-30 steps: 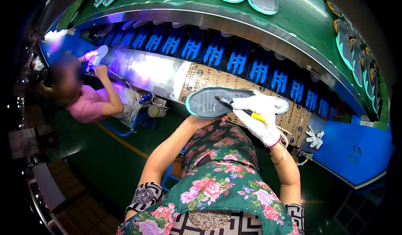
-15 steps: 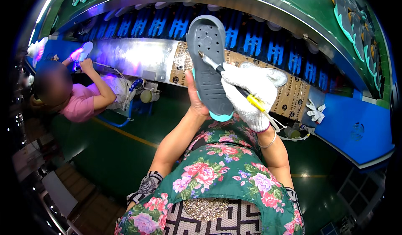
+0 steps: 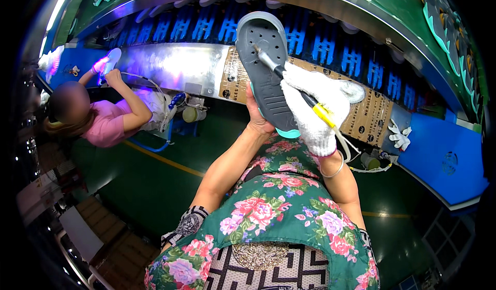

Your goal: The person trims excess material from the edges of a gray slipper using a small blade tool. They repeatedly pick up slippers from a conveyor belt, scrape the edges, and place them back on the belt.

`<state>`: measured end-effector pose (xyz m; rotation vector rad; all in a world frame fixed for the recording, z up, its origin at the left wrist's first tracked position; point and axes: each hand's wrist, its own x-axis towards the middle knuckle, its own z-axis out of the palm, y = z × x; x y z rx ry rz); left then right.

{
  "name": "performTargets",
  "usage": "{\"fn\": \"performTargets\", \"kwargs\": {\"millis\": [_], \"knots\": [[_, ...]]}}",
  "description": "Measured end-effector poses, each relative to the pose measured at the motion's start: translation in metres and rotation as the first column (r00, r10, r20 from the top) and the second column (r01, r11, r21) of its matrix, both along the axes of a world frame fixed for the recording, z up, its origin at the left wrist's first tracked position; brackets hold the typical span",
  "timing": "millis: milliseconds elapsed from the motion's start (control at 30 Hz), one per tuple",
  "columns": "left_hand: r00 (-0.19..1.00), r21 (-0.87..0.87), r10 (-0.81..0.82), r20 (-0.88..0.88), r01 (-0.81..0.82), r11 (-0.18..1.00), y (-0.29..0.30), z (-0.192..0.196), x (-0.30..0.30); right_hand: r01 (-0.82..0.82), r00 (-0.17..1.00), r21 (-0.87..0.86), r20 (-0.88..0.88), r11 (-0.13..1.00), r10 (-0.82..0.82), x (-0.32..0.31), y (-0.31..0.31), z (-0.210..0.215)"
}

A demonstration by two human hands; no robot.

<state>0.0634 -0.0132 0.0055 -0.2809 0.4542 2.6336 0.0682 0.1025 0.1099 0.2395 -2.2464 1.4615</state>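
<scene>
A grey shoe sole [image 3: 264,91] with a turquoise rim and several small holes is held up in front of my chest, its far end leaning left. My bare left hand [image 3: 260,118] grips its left edge near the close end, the fingers partly hidden beneath. In my right hand [image 3: 321,106], which wears a white knit glove, is a brush [image 3: 267,60] with a metal neck, dark handle and yellow band. A pale tube runs from its rear end. The brush tip touches or hovers just over the holed part of the sole; I cannot tell which.
Behind the sole runs a metal ledge [image 3: 170,67] partly covered by printed cardboard [image 3: 373,117], where a pale sole-shaped piece [image 3: 352,91] lies. Blue racks [image 3: 323,50] line the back. A white glove [image 3: 399,135] rests at right. A co-worker in pink [image 3: 111,122] works at left.
The brush tip has moved farther up the sole, in among the holes. The sole leans a little more to the left. Both hands keep their hold.
</scene>
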Motion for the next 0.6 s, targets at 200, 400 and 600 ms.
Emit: {"fn": "performTargets", "kwargs": {"millis": [200,400,600], "knots": [[0.989,0.113,0.016,-0.144,0.000,0.994,-0.001,-0.009,-0.014,-0.100,0.989,0.056,0.117,0.993,0.093,0.006,-0.005,0.001],[0.975,0.217,0.026,-0.221,0.023,0.976,0.001,-0.011,-0.034,-0.049,0.997,0.158,0.068,0.986,0.039,0.009,-0.009,-0.013],[0.971,0.219,0.041,-0.234,0.012,0.976,0.008,-0.009,-0.046,0.032,0.986,-0.109,0.166,0.994,-0.014,0.013,-0.011,-0.017]]}}
